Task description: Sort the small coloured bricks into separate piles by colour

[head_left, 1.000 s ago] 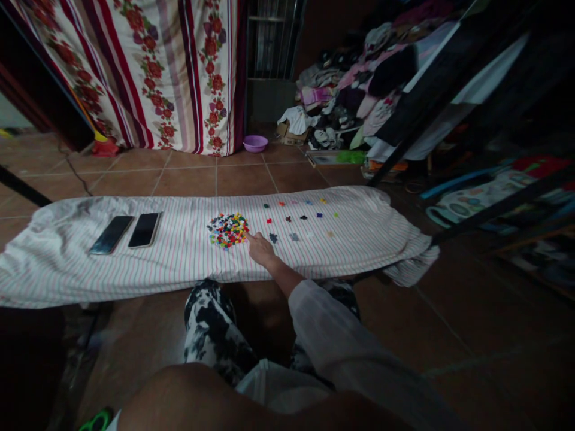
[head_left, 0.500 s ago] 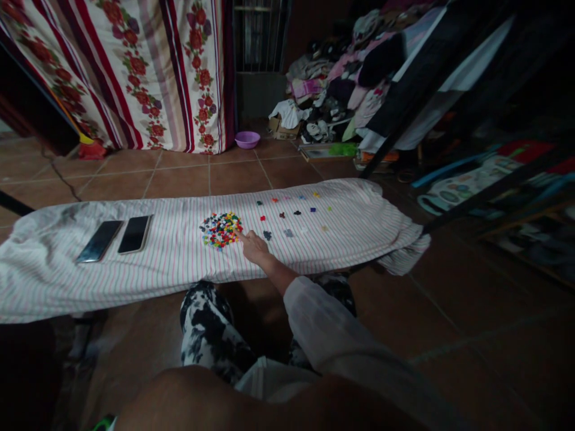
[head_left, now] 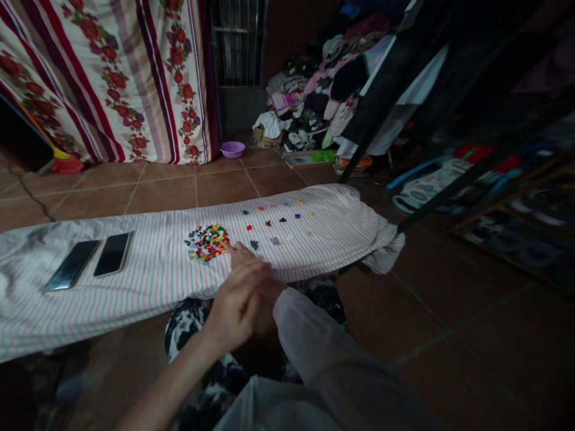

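A heap of small multicoloured pieces (head_left: 208, 242) lies on the striped cloth (head_left: 157, 251). At its right edge is my right hand (head_left: 239, 254), index finger stretched towards the pieces; whether it pinches one is too small to tell. My left hand (head_left: 238, 302) is raised over my right wrist, covering part of it, and its fingers are blurred. Right of the heap, small groups sorted by colour sit in rows, among them a red group (head_left: 249, 227), a brown group (head_left: 268, 223) and a dark grey group (head_left: 254, 245).
Two phones, a dark one (head_left: 72, 265) and a light-edged one (head_left: 113, 254), lie on the cloth's left part. Beyond, on the tiled floor, are a purple basin (head_left: 232, 149) and a pile of clothes (head_left: 314, 90). A dark pole (head_left: 372, 131) slants behind the cloth's right end.
My left hand has come into view from below and reached over my right wrist. My right hand remains beside the heap. The view has shifted, moving the scene leftward.
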`<state>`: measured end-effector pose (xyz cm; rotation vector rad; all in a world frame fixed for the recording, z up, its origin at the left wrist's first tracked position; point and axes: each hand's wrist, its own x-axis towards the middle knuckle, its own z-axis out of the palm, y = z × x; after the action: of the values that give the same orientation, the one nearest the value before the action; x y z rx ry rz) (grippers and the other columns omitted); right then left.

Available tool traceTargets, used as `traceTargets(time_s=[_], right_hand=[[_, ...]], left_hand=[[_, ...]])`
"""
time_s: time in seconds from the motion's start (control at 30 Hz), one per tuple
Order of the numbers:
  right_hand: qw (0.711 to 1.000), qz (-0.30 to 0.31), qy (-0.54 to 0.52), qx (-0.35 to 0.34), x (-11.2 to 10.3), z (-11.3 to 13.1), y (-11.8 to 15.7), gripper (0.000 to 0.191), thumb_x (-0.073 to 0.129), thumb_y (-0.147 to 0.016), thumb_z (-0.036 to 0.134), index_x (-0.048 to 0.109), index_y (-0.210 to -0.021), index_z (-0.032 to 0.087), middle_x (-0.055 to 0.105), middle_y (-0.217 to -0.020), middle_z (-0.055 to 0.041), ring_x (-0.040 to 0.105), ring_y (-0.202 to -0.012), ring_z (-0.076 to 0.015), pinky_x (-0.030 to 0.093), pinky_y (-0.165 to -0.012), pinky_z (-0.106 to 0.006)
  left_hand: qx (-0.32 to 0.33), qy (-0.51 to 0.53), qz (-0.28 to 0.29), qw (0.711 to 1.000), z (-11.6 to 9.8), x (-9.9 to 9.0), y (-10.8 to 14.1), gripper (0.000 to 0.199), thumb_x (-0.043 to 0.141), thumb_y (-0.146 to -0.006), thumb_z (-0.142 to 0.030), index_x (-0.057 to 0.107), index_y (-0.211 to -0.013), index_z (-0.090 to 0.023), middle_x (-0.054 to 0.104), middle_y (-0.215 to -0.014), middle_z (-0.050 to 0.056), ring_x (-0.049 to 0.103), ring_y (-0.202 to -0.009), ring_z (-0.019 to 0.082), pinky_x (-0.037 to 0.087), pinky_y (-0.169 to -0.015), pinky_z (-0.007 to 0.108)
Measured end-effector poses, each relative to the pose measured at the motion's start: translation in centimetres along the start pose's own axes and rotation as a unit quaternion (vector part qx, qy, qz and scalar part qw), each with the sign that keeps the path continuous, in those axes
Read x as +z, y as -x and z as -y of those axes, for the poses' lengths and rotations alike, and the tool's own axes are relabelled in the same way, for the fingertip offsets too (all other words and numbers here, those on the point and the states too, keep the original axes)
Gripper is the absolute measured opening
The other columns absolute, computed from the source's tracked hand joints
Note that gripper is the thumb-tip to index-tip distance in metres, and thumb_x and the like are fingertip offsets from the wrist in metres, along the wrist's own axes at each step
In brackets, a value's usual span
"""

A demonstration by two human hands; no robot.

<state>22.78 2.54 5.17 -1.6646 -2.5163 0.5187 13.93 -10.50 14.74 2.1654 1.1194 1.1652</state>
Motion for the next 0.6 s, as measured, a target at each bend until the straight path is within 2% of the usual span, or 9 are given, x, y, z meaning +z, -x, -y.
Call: traceTargets(time_s=[0.07,0.13,0.17,0.2,0.27,0.33,0.4,0.47,0.6], right_hand=[[1.0,-0.009,0.001,-0.002,0.1,0.0,0.1,0.054,0.04,-0.095,0.018,0.04,-0.148,0.029,0.056,-0.121,-0.0086,0.056,-0.107,-0.0194,0.047,-0.09,-0.028],[1.0,-0.014,0.005,0.0,0.2,0.0,0.2,0.058,0.042,-0.092,0.016,0.039,-0.149,0.027,0.054,-0.123,-0.01,0.055,-0.11,-0.02,0.047,-0.091,-0.029],[1.0,-0.014,0.006,-0.001,0.2,0.0,0.3,0.059,0.043,-0.091,0.015,0.038,-0.149,0.027,0.054,-0.124,-0.0105,0.055,-0.11,-0.0202,0.047,-0.091,-0.03],[1.0,-0.011,0.006,-0.002,0.1,0.0,0.3,0.06,0.043,-0.09,0.015,0.038,-0.149,0.026,0.054,-0.124,-0.0107,0.055,-0.11,-0.0203,0.047,-0.092,-0.03],[1.0,-0.006,0.004,-0.005,0.0,0.1,0.4,0.061,0.042,-0.09,0.015,0.038,-0.149,0.027,0.054,-0.123,-0.0104,0.055,-0.11,-0.0204,0.047,-0.092,-0.03],[1.0,-0.005,0.002,-0.004,-0.1,0.1,0.4,0.061,0.042,-0.09,0.015,0.038,-0.15,0.027,0.054,-0.122,-0.0102,0.055,-0.109,-0.0205,0.046,-0.093,-0.03],[1.0,-0.008,0.001,-0.003,-0.1,0.1,0.5,0.061,0.041,-0.09,0.014,0.038,-0.15,0.026,0.054,-0.122,-0.0104,0.054,-0.11,-0.0203,0.045,-0.094,-0.031],[1.0,-0.016,-0.001,-0.001,-0.1,0.1,0.6,0.06,0.041,-0.09,0.014,0.039,-0.149,0.025,0.054,-0.122,-0.0103,0.054,-0.111,-0.0199,0.044,-0.096,-0.03],[0.999,-0.039,-0.005,0.003,0.3,0.1,0.7,0.056,0.041,-0.091,0.014,0.043,-0.146,0.025,0.056,-0.121,-0.0098,0.053,-0.112,-0.0198,0.044,-0.096,-0.029]], left_hand=[[-0.102,-0.083,-0.047,0.99,3.9,-0.7,0.0,0.033,0.039,-0.092,-0.025,0.063,-0.114,-0.022,0.058,-0.129,0.009,0.05,-0.125,0.024,0.041,-0.11,0.049],[-0.233,-0.196,-0.099,0.947,8.7,-2.0,0.8,0.031,0.042,-0.085,-0.021,0.064,-0.107,-0.017,0.057,-0.127,0.013,0.049,-0.126,0.029,0.04,-0.11,0.052],[-0.275,-0.249,-0.116,0.921,11.0,-2.7,1.4,0.031,0.044,-0.082,-0.019,0.064,-0.105,-0.015,0.056,-0.127,0.016,0.045,-0.129,0.031,0.038,-0.11,0.053],[-0.29,-0.296,-0.113,0.903,13.1,-3.5,2.1,0.03,0.047,-0.079,-0.018,0.064,-0.104,-0.014,0.057,-0.124,0.017,0.043,-0.131,0.033,0.036,-0.111,0.055],[-0.265,-0.374,-0.072,0.885,16.3,-4.9,3.4,0.027,0.051,-0.076,-0.018,0.063,-0.099,-0.012,0.061,-0.112,0.02,0.044,-0.128,0.038,0.029,-0.111,0.06],[-0.255,-0.425,-0.058,0.867,17.9,-5.6,4.4,0.027,0.048,-0.075,-0.018,0.062,-0.096,-0.009,0.062,-0.106,0.022,0.046,-0.124,0.039,0.028,-0.109,0.062],[-0.278,-0.449,-0.074,0.846,18.4,-5.6,4.6,0.029,0.045,-0.077,-0.02,0.061,-0.097,-0.007,0.061,-0.102,0.023,0.049,-0.119,0.039,0.033,-0.104,0.059],[-0.312,-0.465,-0.115,0.82,18.2,-5.0,4.2,0.034,0.041,-0.081,-0.022,0.06,-0.102,-0.005,0.06,-0.106,0.026,0.049,-0.119,0.038,0.039,-0.098,0.054],[-0.374,-0.462,-0.174,0.785,17.9,-3.2,2.7,0.038,0.037,-0.083,-0.025,0.059,-0.106,-0.003,0.056,-0.114,0.028,0.049,-0.118,0.039,0.039,-0.094,0.054]])
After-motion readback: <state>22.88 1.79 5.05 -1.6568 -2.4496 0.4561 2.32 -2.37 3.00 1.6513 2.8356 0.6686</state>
